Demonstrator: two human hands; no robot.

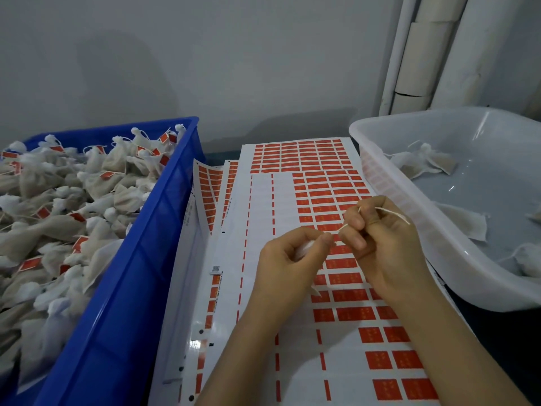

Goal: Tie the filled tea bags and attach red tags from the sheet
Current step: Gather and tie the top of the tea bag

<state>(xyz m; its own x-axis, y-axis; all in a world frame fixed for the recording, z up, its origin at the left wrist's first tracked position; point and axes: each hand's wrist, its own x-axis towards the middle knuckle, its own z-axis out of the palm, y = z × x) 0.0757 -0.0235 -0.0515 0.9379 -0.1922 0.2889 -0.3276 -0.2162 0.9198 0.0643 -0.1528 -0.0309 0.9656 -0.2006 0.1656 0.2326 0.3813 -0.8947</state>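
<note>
Bag (304,249) sits gripped in your left hand (288,259), mid-frame; right hand (383,247) pinches the string (392,213). Pull too hard and it may snap or slip.

One view only, head-worn, wide-angle, so no second view shares any of the scene. Looks forward and steeply down onto a work surface, close in. Both forearms enter from the bottom edge; hands sit just right of centre. Blue crate (140,259) fills lower left, cut by the frame edge. White tub (409,218) at right, also cropped. Grey wall (234,60) across the top; straight lines bow near the edges.
</note>
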